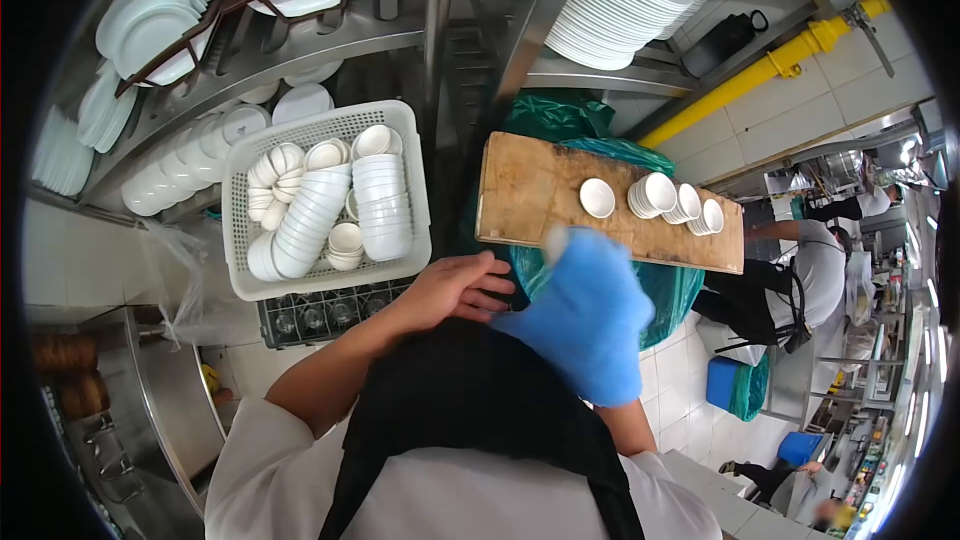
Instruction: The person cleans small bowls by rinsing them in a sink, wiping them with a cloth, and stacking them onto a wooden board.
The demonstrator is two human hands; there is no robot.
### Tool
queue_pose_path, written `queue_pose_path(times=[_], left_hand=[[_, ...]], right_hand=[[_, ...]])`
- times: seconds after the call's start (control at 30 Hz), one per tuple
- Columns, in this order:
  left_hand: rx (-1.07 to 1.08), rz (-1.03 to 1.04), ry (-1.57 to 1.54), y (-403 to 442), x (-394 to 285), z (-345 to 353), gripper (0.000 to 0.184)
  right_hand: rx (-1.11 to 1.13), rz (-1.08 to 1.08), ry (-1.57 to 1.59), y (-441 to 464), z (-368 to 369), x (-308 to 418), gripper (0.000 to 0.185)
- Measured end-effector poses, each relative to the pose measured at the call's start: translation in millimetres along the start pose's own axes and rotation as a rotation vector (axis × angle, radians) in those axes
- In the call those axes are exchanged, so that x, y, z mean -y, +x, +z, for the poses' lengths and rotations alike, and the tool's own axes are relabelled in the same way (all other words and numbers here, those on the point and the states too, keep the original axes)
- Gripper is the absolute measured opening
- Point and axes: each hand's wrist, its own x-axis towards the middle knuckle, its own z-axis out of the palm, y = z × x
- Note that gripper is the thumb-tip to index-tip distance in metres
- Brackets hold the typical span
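Note:
My left hand (462, 288) is bare, its fingers spread, between the basket and the board, holding nothing visible. A blue covering (590, 315), glove or cloth, hides my right hand down to the wrist. Its fingers do not show, and a blurred whitish spot at its tip is too unclear to name. Just beyond lies the wooden board (535, 195), bearing one small white bowl (598, 198) alone and three short stacks of small bowls (652, 195) to its right. At left, a white plastic basket (240, 265) holds leaning stacks of white bowls (318, 205) and small loose dishes (275, 180).
Metal shelves (310, 50) with stacked white plates (620, 5) rise ahead. A dark rack of glasses (315, 318) sits under the basket. Green plastic (665, 290) surrounds the board's underside. A yellow pipe (770, 65) runs along the right wall. Another person (805, 275) stands farther right.

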Motion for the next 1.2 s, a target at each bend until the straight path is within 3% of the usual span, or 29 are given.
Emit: queue_pose_path(times=[0.07,0.2,0.27,0.33,0.53,0.57,0.63,0.73,0.8,0.9,0.93,0.97,1.0,1.07,1.2], left_hand=[[-0.033,0.070,0.173,-3,2,-6,0.051],[-0.105,0.146,0.224,3,4,-13,0.041],[-0.126,0.166,0.253,6,5,-10,0.038],[-0.140,0.273,0.345,9,7,-10,0.039],[-0.194,0.321,0.344,8,13,-16,0.032],[-0.242,0.313,0.349,7,16,-27,0.032],[-0.371,0.493,0.667,15,13,-54,0.034],[-0.786,0.584,1.035,13,-31,-84,0.030],[-0.986,0.664,1.287,33,-55,-127,0.018],[-1.118,0.516,1.553,65,-82,-189,0.022],[-1.146,0.480,1.586,73,-89,-199,0.024],[-1.114,0.365,1.559,82,-96,-210,0.031],[-1.097,0.375,1.567,88,-102,-216,0.031],[-1.070,0.112,1.556,104,-107,-222,0.030],[-1.034,0.086,1.634,115,-110,-237,0.028]], right_hand=[[0.045,0.344,-0.287,1,-12,-2,0.033],[0.040,0.372,-0.310,-27,54,-67,0.022],[0.207,0.505,0.057,-17,60,-76,0.023],[0.137,0.463,0.039,-10,88,-89,0.023],[-0.129,0.428,0.073,-18,111,-101,0.024],[-0.197,0.434,0.119,-22,109,-100,0.024],[-0.362,0.460,0.234,-28,107,-101,0.024],[-0.637,0.491,0.492,-35,109,-115,0.025],[-0.694,0.488,0.566,-32,98,-108,0.025],[-0.273,0.546,0.034,-10,20,-55,0.030],[-0.277,0.555,0.031,-1,2,-41,0.030],[-0.199,0.702,0.087,9,-15,-29,0.034],[-0.120,0.852,0.143,14,-24,-25,0.040],[-0.247,0.660,0.901,-6,-36,-32,0.031],[-0.121,0.729,1.135,-36,-17,-15,0.028]])
